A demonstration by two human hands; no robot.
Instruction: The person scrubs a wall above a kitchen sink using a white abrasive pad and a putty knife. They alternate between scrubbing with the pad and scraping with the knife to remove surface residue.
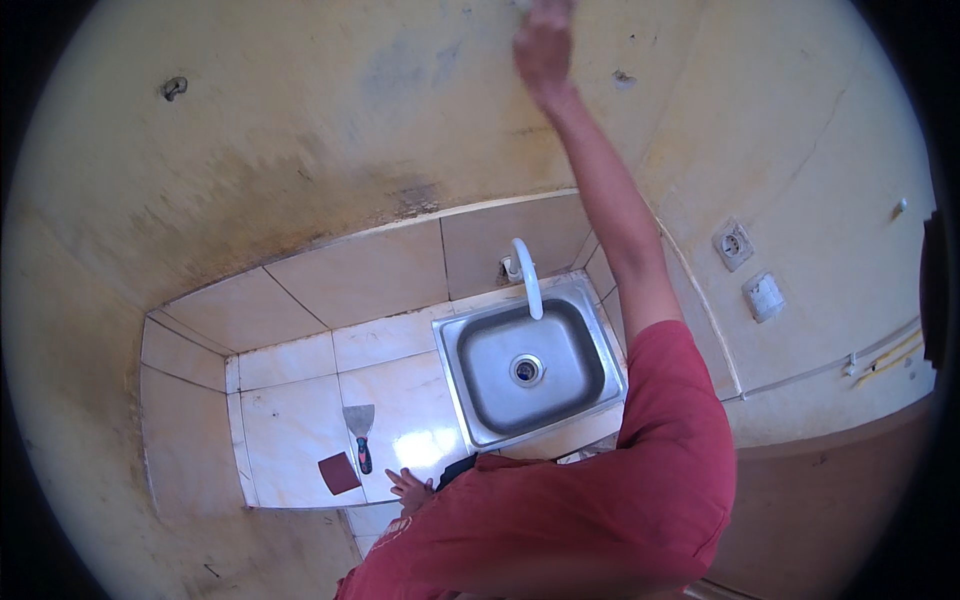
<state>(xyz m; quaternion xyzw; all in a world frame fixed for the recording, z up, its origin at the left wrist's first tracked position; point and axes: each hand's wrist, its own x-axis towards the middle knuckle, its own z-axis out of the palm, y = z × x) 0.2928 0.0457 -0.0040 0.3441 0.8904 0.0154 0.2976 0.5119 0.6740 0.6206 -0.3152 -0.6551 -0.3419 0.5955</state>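
Note:
My right arm is stretched far up to the stained yellowish wall (330, 110). At the top rim of the picture my right hand (545, 50) looks closed; a sliver of something pale shows at its fingers, too cut off to name. Low down, my left hand (410, 488) lies with fingers spread on the front edge of the tiled counter (290, 430). Left of that hand lie a putty knife (361, 440) with a wide metal blade and dark handle, and a reddish-brown square of sandpaper (339, 474). Neither is touched.
A steel sink (460, 350) is set into the counter, with a white curved tap (527, 280) over it. Beige backsplash tiles (370, 265) run behind. On the right wall are a socket (734, 244), a white plate (764, 297) and yellow wires (885, 360). A hole (174, 88) marks the wall.

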